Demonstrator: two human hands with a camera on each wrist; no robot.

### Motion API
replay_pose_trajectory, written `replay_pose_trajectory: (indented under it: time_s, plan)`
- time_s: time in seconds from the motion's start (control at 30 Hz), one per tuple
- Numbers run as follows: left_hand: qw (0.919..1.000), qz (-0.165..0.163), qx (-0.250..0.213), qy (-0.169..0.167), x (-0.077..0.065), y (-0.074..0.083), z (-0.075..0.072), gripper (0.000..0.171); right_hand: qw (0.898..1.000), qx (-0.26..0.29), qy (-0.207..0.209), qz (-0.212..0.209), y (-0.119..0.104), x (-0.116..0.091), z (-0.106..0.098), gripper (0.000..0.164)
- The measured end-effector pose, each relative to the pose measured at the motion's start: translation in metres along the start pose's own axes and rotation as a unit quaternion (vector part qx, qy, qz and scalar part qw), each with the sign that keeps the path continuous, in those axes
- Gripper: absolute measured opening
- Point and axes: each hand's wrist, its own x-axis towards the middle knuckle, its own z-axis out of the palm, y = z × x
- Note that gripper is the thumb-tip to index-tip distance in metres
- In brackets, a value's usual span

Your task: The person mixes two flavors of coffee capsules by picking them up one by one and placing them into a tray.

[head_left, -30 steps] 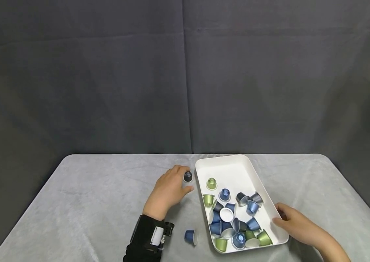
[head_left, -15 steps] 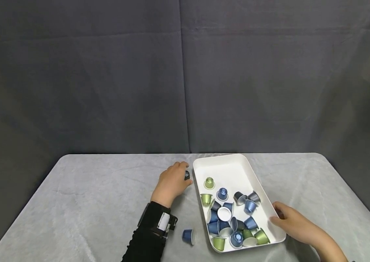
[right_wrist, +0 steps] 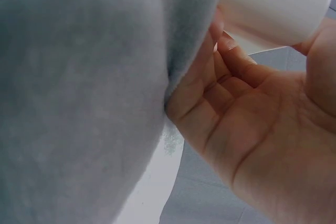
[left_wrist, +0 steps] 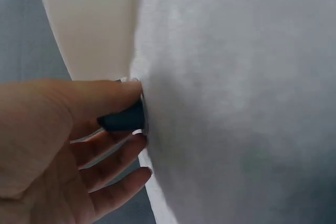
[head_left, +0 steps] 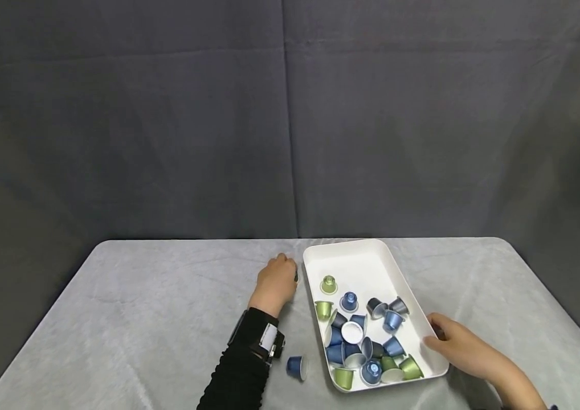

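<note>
My left hand is at the tray's left side, pinching a dark coffee capsule between thumb and fingers, its foil rim toward the tablecloth. In the head view the hand hides most of that capsule. My right hand grips the right wall of the white tray, thumb at the rim and fingers curled below it. Inside the tray lie several blue, dark and green coffee capsules, mostly heaped at the near end. A green capsule and a blue capsule stand foil side down farther back.
A loose blue capsule lies on its side on the grey tablecloth, left of the tray's near end. A dark curtain hangs behind the table. The tray's far end reaches close to the table's back edge.
My left hand has closed its thumb and fingers on the dark capsule, which stood in plain view beside them before. The right hand keeps its place on the tray.
</note>
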Motion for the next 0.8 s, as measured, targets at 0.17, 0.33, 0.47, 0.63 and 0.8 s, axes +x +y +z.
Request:
replay_pose_trajectory:
  time_s: [0.17, 0.33, 0.47, 0.63, 0.8]
  plan:
    - [0.9999, -0.005, 0.009, 0.008, -0.001, -0.004, 0.001, 0.006, 1.000, 0.001, 0.000, -0.006, -0.001, 0.001, 0.000, 0.025]
    - [0.9998, -0.003, 0.016, 0.013, -0.002, -0.006, 0.001, 0.008, 1.000, 0.006, -0.003, 0.005, 0.000, 0.001, 0.001, 0.026]
    - [0.9996, 0.004, 0.024, 0.012, -0.003, -0.006, 0.000, 0.013, 1.000, -0.002, 0.000, 0.004, 0.001, 0.002, 0.000, 0.025]
    - [0.9989, 0.022, 0.023, 0.034, -0.006, -0.012, -0.004, 0.023, 1.000, -0.009, 0.005, 0.004, 0.000, 0.003, -0.001, 0.027]
    - [0.9972, 0.033, 0.012, 0.066, -0.010, -0.022, -0.006, 0.025, 1.000, -0.008, 0.004, -0.001, -0.002, 0.006, 0.000, 0.027]
